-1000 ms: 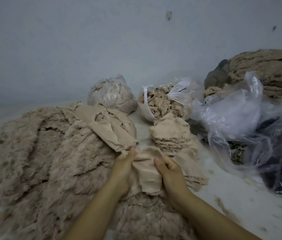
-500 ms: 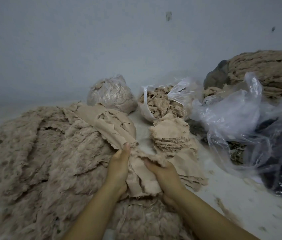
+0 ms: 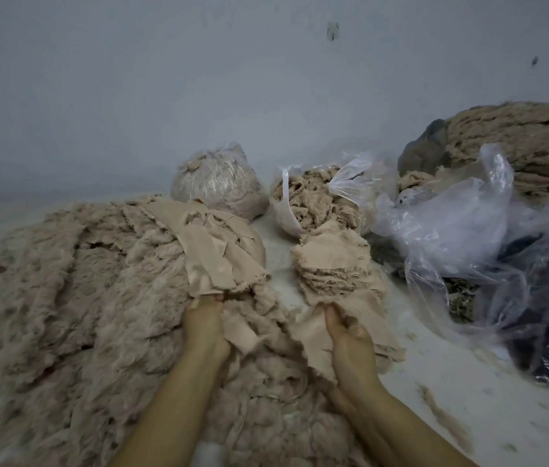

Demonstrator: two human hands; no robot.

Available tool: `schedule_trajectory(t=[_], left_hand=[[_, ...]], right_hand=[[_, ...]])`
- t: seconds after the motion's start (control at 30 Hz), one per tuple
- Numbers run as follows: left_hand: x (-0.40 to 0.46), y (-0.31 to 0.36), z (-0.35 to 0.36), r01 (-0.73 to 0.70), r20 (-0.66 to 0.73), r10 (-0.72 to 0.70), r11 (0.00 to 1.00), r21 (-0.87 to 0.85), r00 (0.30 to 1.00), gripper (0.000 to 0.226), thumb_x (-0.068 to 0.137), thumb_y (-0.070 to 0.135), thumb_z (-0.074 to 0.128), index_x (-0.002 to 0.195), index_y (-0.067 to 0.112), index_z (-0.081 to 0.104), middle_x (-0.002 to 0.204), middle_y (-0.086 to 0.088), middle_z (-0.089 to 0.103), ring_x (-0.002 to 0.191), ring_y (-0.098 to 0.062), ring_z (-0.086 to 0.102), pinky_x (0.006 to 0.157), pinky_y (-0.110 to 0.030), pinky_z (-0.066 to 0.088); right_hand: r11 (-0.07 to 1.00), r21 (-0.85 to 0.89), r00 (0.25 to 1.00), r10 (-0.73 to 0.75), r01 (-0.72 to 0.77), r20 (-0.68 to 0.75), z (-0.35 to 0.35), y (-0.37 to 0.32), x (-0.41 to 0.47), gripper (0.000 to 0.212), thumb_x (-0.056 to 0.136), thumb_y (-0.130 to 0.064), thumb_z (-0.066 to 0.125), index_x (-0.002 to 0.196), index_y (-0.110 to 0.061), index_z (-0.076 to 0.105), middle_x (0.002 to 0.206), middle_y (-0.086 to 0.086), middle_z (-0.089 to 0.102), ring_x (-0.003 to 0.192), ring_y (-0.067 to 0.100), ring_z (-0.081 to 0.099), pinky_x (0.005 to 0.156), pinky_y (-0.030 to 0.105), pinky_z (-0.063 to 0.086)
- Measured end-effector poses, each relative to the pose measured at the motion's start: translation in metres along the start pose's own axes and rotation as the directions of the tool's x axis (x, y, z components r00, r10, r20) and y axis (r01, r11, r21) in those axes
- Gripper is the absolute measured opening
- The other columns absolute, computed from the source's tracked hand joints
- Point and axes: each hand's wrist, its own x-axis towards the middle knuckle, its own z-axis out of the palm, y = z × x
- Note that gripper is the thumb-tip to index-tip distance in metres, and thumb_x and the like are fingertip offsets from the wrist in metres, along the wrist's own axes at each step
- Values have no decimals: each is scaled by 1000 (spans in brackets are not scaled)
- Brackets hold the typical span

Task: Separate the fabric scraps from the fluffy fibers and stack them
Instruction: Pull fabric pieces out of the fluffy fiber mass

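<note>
Left hand [image 3: 206,323] grip clamped on fabric scrap [image 3: 246,335], fingertips hidden, right hand [image 3: 350,335] grip pinching another scrap [image 3: 313,342]

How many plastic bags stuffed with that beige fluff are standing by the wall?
2: a closed bag behind the big pile, and an open bag right of it. The crumpled plastic farther right may hide more.

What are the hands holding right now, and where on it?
Each hand grips a beige fabric scrap: the left hand at its scrap's left edge, the right hand at its scrap's upper edge.
</note>
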Motion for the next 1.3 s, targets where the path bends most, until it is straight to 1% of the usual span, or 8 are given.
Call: schedule_trajectory(t=[0.23, 0.43, 0.6, 0.73, 0.83, 1.0, 1.17, 1.3], left_hand=[[-26, 0, 11, 140, 352, -238, 949, 283, 905, 49, 82, 60, 54, 77, 12, 64, 79, -8, 72, 75, -22, 68, 77, -36, 52], [-41, -4, 5, 284, 613, -388, 922, 265, 688, 27, 72, 34, 68, 85, 13, 79, 92, -9, 74, 77, -19, 72, 63, -30, 57], [-39, -6, 12, 115, 570, -185, 981, 158, 801, 14, 73, 17, 68, 79, 9, 78, 90, -17, 73, 79, -26, 71, 70, -37, 59], [-37, 3, 8, 19, 621, -163, 972, 232, 766, 24, 78, 13, 66, 94, -4, 71, 98, -25, 70, 87, -30, 70, 69, -32, 58], [-38, 4, 10, 21, 615, -173, 969, 246, 769, 23, 78, 17, 66, 90, -1, 73, 96, -23, 71, 83, -27, 71, 68, -30, 58], [-41, 1, 12, 188, 676, -302, 953, 239, 672, 39, 88, 41, 53, 100, 13, 76, 111, -14, 70, 104, -25, 67, 87, -35, 56], [-47, -15, 15, 192, 533, -255, 966, 172, 807, 18, 84, 3, 62, 101, -1, 65, 69, -8, 69, 51, -16, 63, 40, -21, 47], [-48, -21, 20, 13, 416, -137, 957, 289, 899, 16, 93, 14, 56, 77, 11, 57, 43, 7, 41, 32, -1, 28, 30, -14, 21]], right_hand=[[999, 37, 994, 9, -13, 106, 7, -2, -4, 31, 93, -28, 57, 97, 1, 66, 78, 9, 72, 70, 20, 68, 61, 25, 53], [983, 130, 966, 93, -127, 242, -5, -5, -2, 48, 88, -40, 55, 112, 2, 62, 103, 25, 70, 95, 36, 69, 78, 42, 58], [997, -13, 927, 69, -69, 369, -9, 2, -1, 52, 70, -24, 79, 113, 1, 64, 101, 23, 71, 87, 34, 70, 70, 38, 59], [906, -358, 931, -95, 227, 351, -7, -14, 8, 44, 65, -36, 86, 103, -26, 65, 101, 0, 69, 88, 13, 67, 76, 31, 57], [891, -394, 890, -22, 224, 456, 0, -25, 14, 21, 75, -31, 79, 79, -15, 66, 74, 2, 65, 64, 10, 60, 58, 21, 48], [886, -386, 958, -179, 256, 225, 10, -26, 25, 20, 95, -28, 57, 95, -8, 60, 93, 8, 68, 88, 24, 63, 82, 39, 50], [831, -444, 940, -329, 336, 95, 8, -26, 32, 28, 98, -30, 50, 101, -3, 57, 101, 17, 64, 90, 27, 61, 85, 43, 48], [803, -483, 929, -363, 349, 68, 0, -21, 38, 23, 97, -32, 50, 89, -14, 62, 96, 7, 64, 93, 24, 58, 87, 37, 45]])
